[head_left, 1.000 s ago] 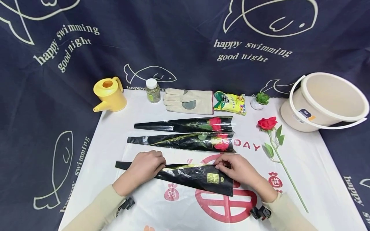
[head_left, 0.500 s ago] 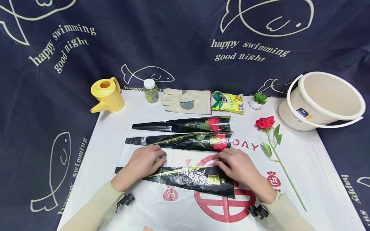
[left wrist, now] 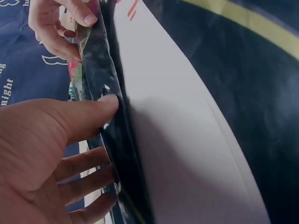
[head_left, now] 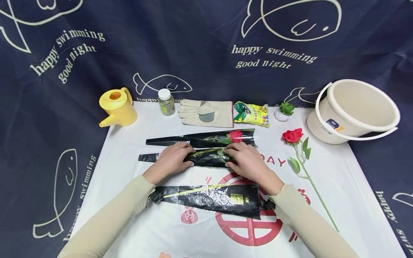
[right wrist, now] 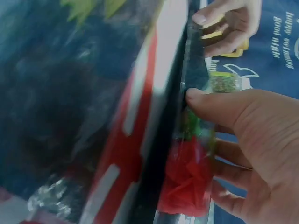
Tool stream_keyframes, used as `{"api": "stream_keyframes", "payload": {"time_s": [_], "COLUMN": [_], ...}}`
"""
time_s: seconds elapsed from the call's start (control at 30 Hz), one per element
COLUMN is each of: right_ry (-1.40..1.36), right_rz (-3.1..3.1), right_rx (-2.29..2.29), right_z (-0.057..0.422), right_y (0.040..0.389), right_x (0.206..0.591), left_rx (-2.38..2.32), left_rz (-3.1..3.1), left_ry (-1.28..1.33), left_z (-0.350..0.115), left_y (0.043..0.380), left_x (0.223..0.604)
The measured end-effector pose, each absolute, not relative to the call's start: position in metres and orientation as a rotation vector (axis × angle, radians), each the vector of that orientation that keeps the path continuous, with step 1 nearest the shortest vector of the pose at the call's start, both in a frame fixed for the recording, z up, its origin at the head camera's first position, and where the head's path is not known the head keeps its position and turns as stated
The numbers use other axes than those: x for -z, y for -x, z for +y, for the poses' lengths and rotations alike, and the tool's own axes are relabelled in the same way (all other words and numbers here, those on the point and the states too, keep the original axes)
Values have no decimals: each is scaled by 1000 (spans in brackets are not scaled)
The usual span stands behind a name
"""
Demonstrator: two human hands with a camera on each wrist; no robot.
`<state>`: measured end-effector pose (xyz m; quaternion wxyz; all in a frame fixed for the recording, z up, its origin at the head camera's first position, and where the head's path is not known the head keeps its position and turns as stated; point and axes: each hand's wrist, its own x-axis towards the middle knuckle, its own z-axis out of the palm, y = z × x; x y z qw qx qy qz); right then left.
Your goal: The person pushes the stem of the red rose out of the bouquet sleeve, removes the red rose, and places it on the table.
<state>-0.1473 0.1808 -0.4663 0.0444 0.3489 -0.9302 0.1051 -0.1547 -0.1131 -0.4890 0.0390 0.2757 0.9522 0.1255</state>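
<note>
In the head view, a rose in a black sleeve (head_left: 209, 158) lies across the middle of the table between my hands. My left hand (head_left: 172, 157) holds its narrower part, thumb on the near edge and fingers over the far edge. Toward the wide end, my right hand (head_left: 246, 161) grips it likewise and covers the bloom in the head view. The right wrist view shows the red bloom (right wrist: 187, 182) beneath that hand through clear film. Closer to me lies a flat black sleeve (head_left: 209, 200) with a gold label; behind my fingers is another wrapped rose (head_left: 167, 141).
An unwrapped rose (head_left: 304, 168) lies to the right, near a beige bucket (head_left: 322, 125). Along the back stand a yellow watering can (head_left: 120, 109), a jar (head_left: 166, 104), work gloves (head_left: 206, 114), a yellow packet (head_left: 253, 114) and a small potted plant (head_left: 284, 111).
Both hands have left the nearest black sleeve, which now lies flat, and moved forward to take hold of the middle wrapped rose.
</note>
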Motion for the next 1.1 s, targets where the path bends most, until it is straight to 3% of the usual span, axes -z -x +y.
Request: {"api": "stream_keyframes", "payload": {"time_s": [0.33,0.67,1.1], "right_ry": [-1092,-1123,-1163], "right_rz": [-2806,-2666,-2474], "right_rx": [-261,-297,-350], "right_z": [180,183,184], "right_y": [150,142,133], "right_x": [472,436,413], "left_rx": [-330,-428,-950], "left_rz": [2907,2936,2382], "left_ry": [-891,-989,-701], "left_z": [-111,-118,-140], "left_y": [160,157,165], "left_x": [491,451,423]}}
